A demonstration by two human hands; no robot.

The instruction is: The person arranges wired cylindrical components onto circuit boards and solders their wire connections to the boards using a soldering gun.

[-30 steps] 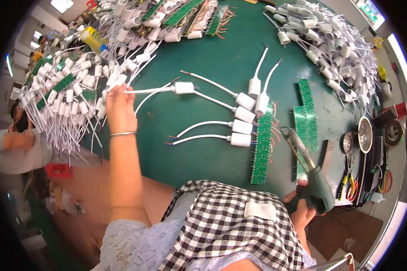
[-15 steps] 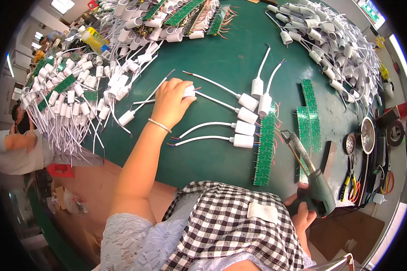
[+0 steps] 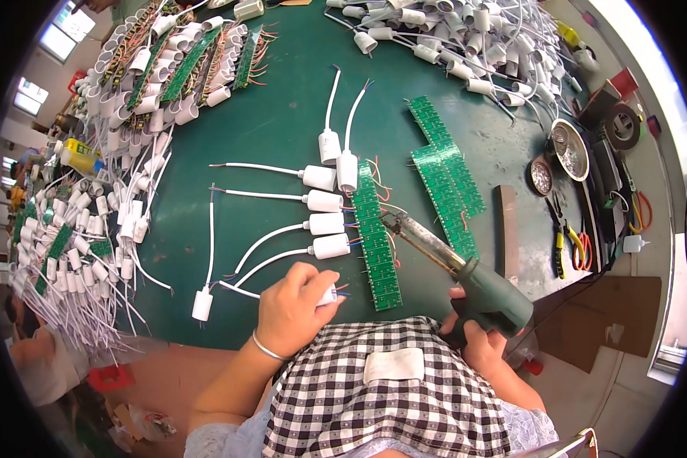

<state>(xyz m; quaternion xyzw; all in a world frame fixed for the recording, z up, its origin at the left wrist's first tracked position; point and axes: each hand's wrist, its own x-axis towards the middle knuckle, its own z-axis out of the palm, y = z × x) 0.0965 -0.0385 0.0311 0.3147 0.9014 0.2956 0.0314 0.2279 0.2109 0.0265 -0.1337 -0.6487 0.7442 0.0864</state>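
My left hand [image 3: 291,309] is closed around a white cylindrical lamp holder [image 3: 327,296] with a white cable. Its bare wire ends point toward the lower part of a green circuit board strip [image 3: 377,259]. Several similar lamp holders [image 3: 329,246] lie along the strip's left side, with wires at its edge; two more stand at its top end. My right hand [image 3: 477,336] grips the dark green handle of a soldering gun [image 3: 496,298]. The gun's tip is close to the strip's right edge; whether it touches cannot be seen. Another lamp holder [image 3: 201,304] lies left of my left hand.
More green board strips [image 3: 444,179] lie beyond the gun, near a grey bar [image 3: 506,233]. Pliers [image 3: 559,248], a small round tin [image 3: 540,176] and a metal bowl [image 3: 580,156] are at the right. Lamp holder piles [image 3: 466,38] cover the far and left sides.
My left hand has come nearer to me with the lamp holder, to beside the strip's lower end. The soldering gun's tip is closer to the strip. The head view has shifted.
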